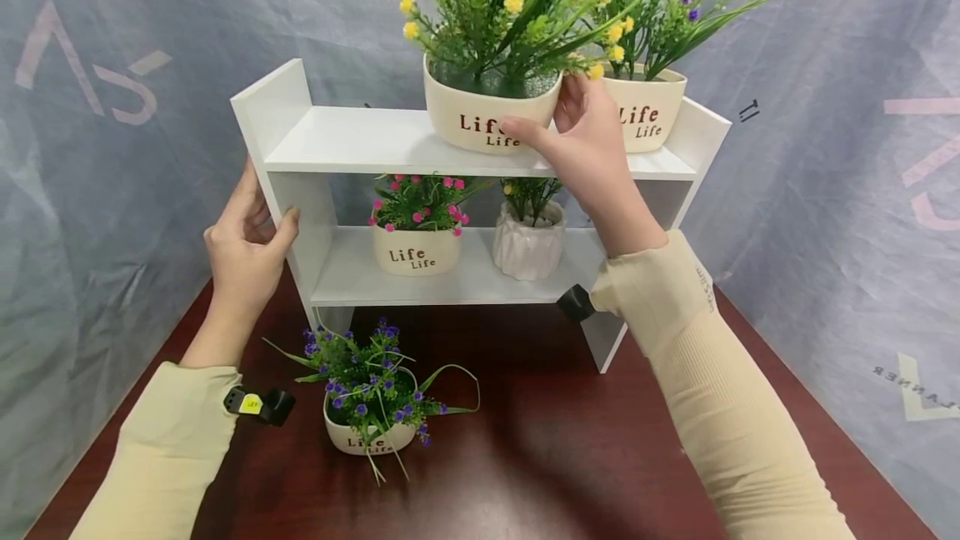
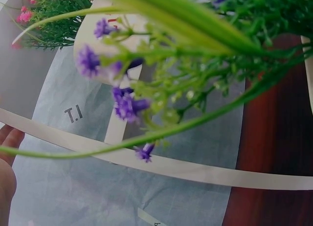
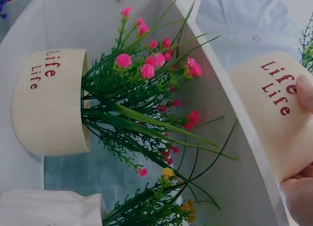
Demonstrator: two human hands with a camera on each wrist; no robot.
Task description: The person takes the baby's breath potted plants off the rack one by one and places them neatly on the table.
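In the head view, grasps at twelve o'clock a yellow-flowered planter (image 1: 465, 127) with the right hand (image 1: 592, 140), pressing the thumb to the lettered front and wrapping the fingers behind — on or just above the upper board (image 1: 360, 136) of a white shelf unit (image 1: 281, 111), cannot tell which. Grips with the left hand (image 1: 243, 244), at nine o'clock, the upright side panel (image 1: 311, 252), keeping the thumb at its front edge. Shows at two o'clock, on the upper board, a purple-flowered planter (image 1: 648, 107). Displays on the lower board (image 1: 476, 265), close to centre, a pink-flowered planter (image 1: 416, 257) toward nine o'clock and, well apart, a ridged white pot (image 1: 528, 244) toward three. Includes at seven o'clock a lower purple-flowered planter (image 1: 345, 437), upright on the dark red table (image 1: 555, 473).

In the left wrist view, catches close up some purple blooms (image 2: 129, 106) and long green blades, partly hiding the shelf unit; at nine o'clock, only a cut-off part of the left hand against the panel.

In the right wrist view — tipped sideways — shows the right hand between three and four o'clock, clasping the yellow-flowered planter; at nine o'clock, the pink-flowered planter; between seven and eight, the ridged white pot.
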